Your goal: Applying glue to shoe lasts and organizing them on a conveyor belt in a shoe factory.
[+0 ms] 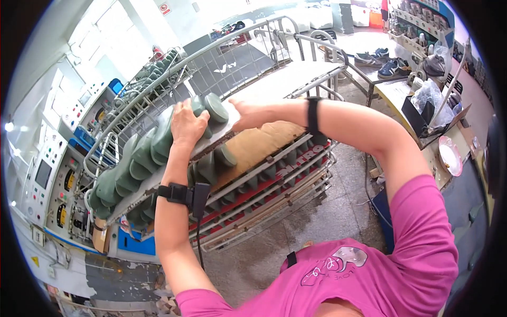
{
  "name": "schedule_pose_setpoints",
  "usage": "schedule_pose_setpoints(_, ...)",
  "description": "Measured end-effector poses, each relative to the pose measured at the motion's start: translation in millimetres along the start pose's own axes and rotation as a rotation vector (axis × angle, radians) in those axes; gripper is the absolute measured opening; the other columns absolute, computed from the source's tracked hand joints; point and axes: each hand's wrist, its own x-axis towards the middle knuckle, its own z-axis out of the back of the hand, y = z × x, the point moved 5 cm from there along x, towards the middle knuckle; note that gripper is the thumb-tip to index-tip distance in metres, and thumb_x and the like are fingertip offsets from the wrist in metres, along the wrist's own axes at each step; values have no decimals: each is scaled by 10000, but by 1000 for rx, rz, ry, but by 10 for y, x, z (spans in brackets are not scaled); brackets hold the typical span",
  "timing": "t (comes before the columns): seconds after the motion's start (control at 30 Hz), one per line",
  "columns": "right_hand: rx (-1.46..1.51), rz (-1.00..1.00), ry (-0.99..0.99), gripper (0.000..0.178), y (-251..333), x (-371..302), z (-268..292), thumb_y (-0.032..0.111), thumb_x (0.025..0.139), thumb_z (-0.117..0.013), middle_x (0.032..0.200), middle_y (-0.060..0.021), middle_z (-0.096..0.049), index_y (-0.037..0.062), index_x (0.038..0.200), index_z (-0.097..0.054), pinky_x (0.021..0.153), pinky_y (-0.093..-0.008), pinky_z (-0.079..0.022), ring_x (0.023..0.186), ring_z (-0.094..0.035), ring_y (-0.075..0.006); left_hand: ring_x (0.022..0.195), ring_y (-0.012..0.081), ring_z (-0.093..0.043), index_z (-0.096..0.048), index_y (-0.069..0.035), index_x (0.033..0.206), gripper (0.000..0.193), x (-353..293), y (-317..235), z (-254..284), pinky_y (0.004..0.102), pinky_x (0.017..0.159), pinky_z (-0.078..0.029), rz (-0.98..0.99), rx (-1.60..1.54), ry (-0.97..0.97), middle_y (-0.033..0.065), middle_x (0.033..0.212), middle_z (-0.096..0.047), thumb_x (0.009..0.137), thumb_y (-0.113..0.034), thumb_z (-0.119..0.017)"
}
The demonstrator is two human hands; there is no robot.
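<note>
Green shoe lasts (141, 161) stand close together in a row along the top shelf of a metal rack cart (311, 84). My left hand (188, 122) is closed over a last in the row, its fingers curled down over the top. Just to its right, a last (216, 108) shows its flat, rounded end. My right hand (244, 114) is beside that last, at the pale board (224, 128) under the row. Most of its fingers are hidden, so its grip cannot be made out.
Lower shelves hold more green lasts (206, 168) and a brown board (269, 138). Control panels (45, 177) stand at the left. On the right, a table carries shoes (395, 67), a black box (420, 117) and a pinkish plate (450, 156). Stained floor (317, 222) lies below the cart.
</note>
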Motion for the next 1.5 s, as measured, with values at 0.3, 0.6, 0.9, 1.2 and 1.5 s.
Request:
schedule_pose_setpoints(0.3, -683, 185, 73, 633, 342, 943, -220, 473, 558, -741, 988, -169, -616, 5, 971, -637, 795, -325, -471, 901, -601, -281, 930, 379, -588, -564, 19, 1005, 563, 208, 155, -284, 409, 818, -472, 57, 151, 265, 266, 962, -584, 615, -378, -651)
schedule_pose_setpoints(0.6, -302, 156, -252, 402, 51, 769, -63, 126, 645, -612, 907, -266, -583, -84, 967, -495, 763, -397, -467, 893, -578, -382, 917, 391, -566, -603, 33, 1026, 558, -97, 71, 21, 412, 836, -445, -94, -163, -56, 285, 1014, -569, 543, -241, -655)
schedule_pose_setpoints(0.9, 340, -5, -639, 572, -653, -1286, 1374, 278, 753, -657, 903, -162, -616, -101, 1145, -483, 509, -288, -522, 750, -612, -197, 1067, 266, -518, -466, 88, 1195, 557, -525, 176, 376, 367, 960, -374, 344, -1660, 139, 165, 1146, -535, 700, -157, -538)
schedule_pose_setpoints(1.2, 359, -243, -1083, 311, -1636, -4586, 1450, 324, 818, -556, 741, -68, -555, 15, 846, -578, 405, -254, -435, 530, -541, -126, 1110, 265, -454, -340, 60, 1283, 700, -1458, -1261, -121, 356, 903, -389, 191, -1488, 62, 176, 1251, -423, 745, -383, -408)
schedule_pose_setpoints(1.5, 587, -824, -1074, 338, -3135, -7222, 80, 323, 792, -594, 731, -70, -561, 19, 941, -592, 356, -252, -436, 531, -551, -140, 1100, 304, -470, -379, -25, 1270, 733, -2679, -3598, -702, 429, 939, -376, 534, -2033, 998, 167, 1202, -473, 655, -369, -582)
